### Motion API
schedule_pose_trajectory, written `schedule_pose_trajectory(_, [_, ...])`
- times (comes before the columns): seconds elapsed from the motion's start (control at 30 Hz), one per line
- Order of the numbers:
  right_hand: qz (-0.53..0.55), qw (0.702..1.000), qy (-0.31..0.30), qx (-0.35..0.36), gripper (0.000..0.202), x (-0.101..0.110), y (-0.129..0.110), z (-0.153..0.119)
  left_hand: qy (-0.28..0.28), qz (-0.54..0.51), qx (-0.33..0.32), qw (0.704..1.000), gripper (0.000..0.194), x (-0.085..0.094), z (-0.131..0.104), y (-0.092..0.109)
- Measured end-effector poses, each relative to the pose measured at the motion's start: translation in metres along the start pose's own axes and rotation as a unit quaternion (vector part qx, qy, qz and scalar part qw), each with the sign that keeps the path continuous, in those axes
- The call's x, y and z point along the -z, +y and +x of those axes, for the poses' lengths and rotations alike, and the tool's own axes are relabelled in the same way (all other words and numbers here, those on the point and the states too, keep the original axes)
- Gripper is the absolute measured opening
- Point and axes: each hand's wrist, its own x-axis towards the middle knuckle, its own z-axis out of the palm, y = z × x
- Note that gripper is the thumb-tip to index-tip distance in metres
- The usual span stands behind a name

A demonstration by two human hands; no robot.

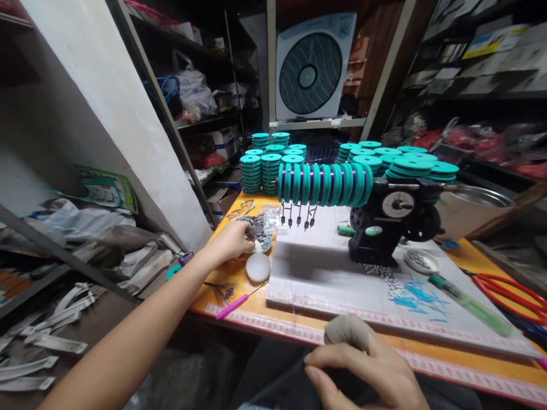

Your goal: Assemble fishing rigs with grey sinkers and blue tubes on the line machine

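My left hand reaches to a pile of small grey parts on the table's left side, its fingers pinched at the pile; what they hold is hidden. My right hand is in front of the table's edge, a grey cover on one finger, thumb and index finger close together; a tiny dark thing may be at the fingertips. A black winding machine stands on the white board, bearing a row of teal spools with several small black weights hanging below.
A white round lid and a pink-handled tool lie at the left. Stacked teal spools stand behind. On the right are blue strips, a small dish, a green tube and red-handled scissors.
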Motion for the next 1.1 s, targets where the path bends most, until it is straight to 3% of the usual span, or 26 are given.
schedule_pose_trajectory(0.17, [-0.018,1.000,0.010,0.020,0.014,0.002,0.001,0.003,0.010,0.003,-0.011,1.000,0.028,-0.003,-0.005,0.004])
schedule_pose_trajectory(0.47, [-0.017,0.999,0.029,-0.015,0.013,0.001,-0.003,0.003,0.017,-0.036,-0.049,0.998,0.024,-0.006,-0.003,0.000])
schedule_pose_trajectory(0.63, [0.034,0.994,0.074,-0.071,0.013,-0.001,-0.004,0.002,0.088,-0.111,-0.056,0.988,0.017,-0.001,-0.008,0.000])
schedule_pose_trajectory(0.73, [0.084,0.985,0.091,-0.119,0.013,-0.007,-0.006,0.001,0.156,-0.205,-0.080,0.963,0.010,0.004,-0.029,0.013])
schedule_pose_trajectory(0.83, [0.150,0.964,0.130,-0.177,0.013,-0.020,-0.010,0.000,0.196,-0.331,-0.082,0.919,0.017,-0.008,-0.072,0.038])
schedule_pose_trajectory(0.93, [0.230,0.934,0.171,-0.212,0.016,-0.034,-0.015,-0.001,0.144,-0.466,-0.051,0.872,0.028,-0.039,-0.122,0.068])
schedule_pose_trajectory(1.0, [0.266,0.920,0.186,-0.220,0.017,-0.039,-0.017,-0.003,0.051,-0.686,0.050,0.724,0.033,-0.061,-0.147,0.086])
schedule_pose_trajectory(1.07, [0.278,0.918,0.176,-0.223,0.016,-0.040,-0.017,-0.007,0.023,-0.787,0.104,0.607,0.035,-0.076,-0.161,0.100])
schedule_pose_trajectory(1.1, [0.274,0.921,0.164,-0.223,0.015,-0.039,-0.017,-0.008,0.017,-0.817,0.117,0.565,0.034,-0.081,-0.165,0.106])
